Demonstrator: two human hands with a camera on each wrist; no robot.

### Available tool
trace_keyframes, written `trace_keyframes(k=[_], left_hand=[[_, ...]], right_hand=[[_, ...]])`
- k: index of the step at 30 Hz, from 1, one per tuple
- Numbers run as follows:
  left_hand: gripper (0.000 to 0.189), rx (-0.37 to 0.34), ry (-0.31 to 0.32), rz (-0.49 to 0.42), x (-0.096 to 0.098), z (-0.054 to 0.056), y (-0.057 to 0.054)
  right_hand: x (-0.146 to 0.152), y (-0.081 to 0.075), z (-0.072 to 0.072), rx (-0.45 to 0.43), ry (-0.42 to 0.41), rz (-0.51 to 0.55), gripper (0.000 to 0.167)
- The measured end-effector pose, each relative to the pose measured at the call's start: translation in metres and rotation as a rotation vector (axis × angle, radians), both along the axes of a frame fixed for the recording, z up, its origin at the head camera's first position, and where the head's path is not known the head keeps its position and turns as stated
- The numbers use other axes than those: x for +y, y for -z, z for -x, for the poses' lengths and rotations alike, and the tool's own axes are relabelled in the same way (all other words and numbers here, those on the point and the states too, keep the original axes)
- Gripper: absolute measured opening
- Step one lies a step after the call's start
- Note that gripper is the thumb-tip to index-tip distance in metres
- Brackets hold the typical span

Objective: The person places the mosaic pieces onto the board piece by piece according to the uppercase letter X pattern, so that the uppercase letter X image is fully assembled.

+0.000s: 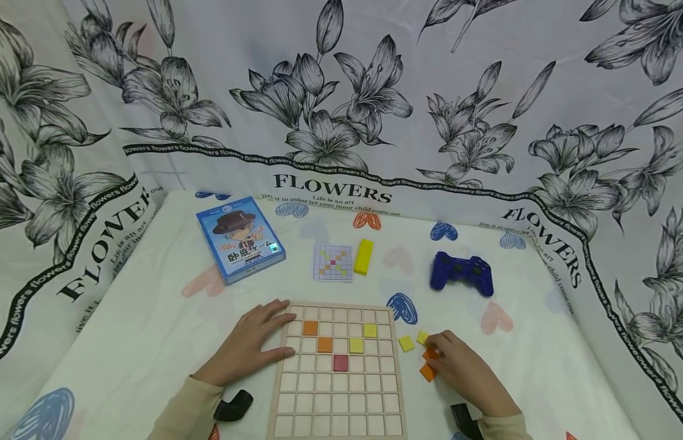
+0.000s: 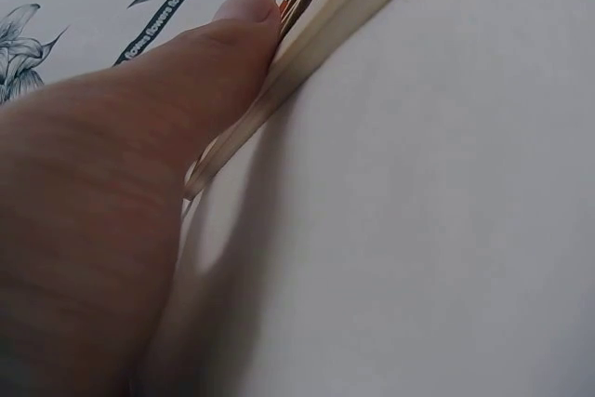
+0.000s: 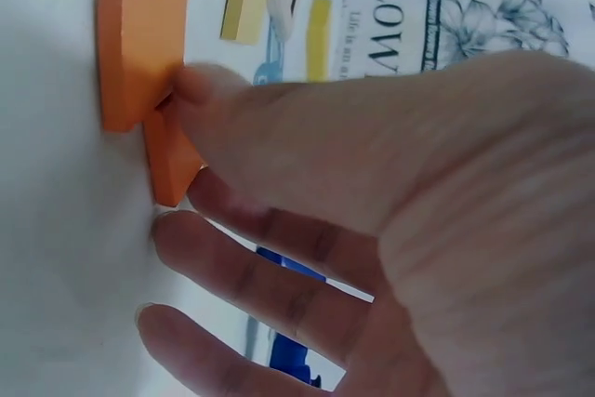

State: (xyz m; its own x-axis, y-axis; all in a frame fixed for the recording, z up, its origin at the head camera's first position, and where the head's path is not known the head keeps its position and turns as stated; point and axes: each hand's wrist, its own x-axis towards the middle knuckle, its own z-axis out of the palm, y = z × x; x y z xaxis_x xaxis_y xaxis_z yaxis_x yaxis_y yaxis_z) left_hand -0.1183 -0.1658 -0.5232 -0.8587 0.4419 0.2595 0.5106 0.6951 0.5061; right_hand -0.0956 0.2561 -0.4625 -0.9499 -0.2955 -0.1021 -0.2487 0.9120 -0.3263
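Note:
A wooden grid board (image 1: 338,403) lies on the white cloth, with two orange tiles, two yellow tiles and one red tile (image 1: 340,363) in its cells. My left hand (image 1: 253,341) rests on the board's left edge, fingers spread and thumb on the rim; its thumb (image 2: 237,53) also shows in the left wrist view. Right of the board, my right hand (image 1: 465,370) pinches an orange tile (image 3: 172,160) between thumb and index finger at the cloth. Another orange tile (image 3: 139,48) lies against it, nearer me. Two loose yellow tiles (image 1: 406,343) lie just beyond.
Behind the board are a small printed pattern card (image 1: 332,264) and a yellow block (image 1: 363,256). A blue game box (image 1: 242,241) stands back left, a blue game controller (image 1: 461,273) back right. Flower-printed cloth (image 1: 396,110) hangs behind.

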Motion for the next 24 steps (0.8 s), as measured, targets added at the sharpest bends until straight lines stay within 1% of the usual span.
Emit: trace_keyframes(k=[3, 6, 10, 12, 15, 19, 24], left_hand=[[0.065, 0.0, -0.001, 0.002, 0.0002, -0.0004, -0.001], [0.065, -0.024, -0.002, 0.005, 0.0, -0.0011, -0.0028], [0.065, -0.034, -0.002, -0.002, 0.0, -0.0014, -0.0038], [0.065, -0.024, 0.001, -0.01, 0.0, -0.0011, -0.0029], [0.065, -0.01, -0.001, 0.0, -0.0001, -0.0001, -0.0002], [0.065, -0.026, -0.015, 0.021, -0.0012, 0.0006, 0.0024], [0.065, -0.039, -0.013, 0.021, -0.0017, 0.0003, 0.0018]], right_hand=[[0.0014, 0.0012, 0.001, 0.014, -0.003, 0.01, 0.021], [0.0021, 0.0011, 0.0019, 0.003, 0.004, 0.014, 0.02], [0.0036, 0.0007, 0.002, -0.002, 0.027, -0.006, 0.023], [0.0046, 0.0009, 0.0014, -0.001, 0.044, -0.02, 0.025], [0.0055, 0.0011, 0.0006, -0.013, 0.06, -0.026, 0.025], [0.0049, 0.0011, 0.0008, -0.026, 0.064, -0.038, 0.024], [0.0025, -0.0012, 0.0005, -0.033, 0.068, -0.047, 0.024]])
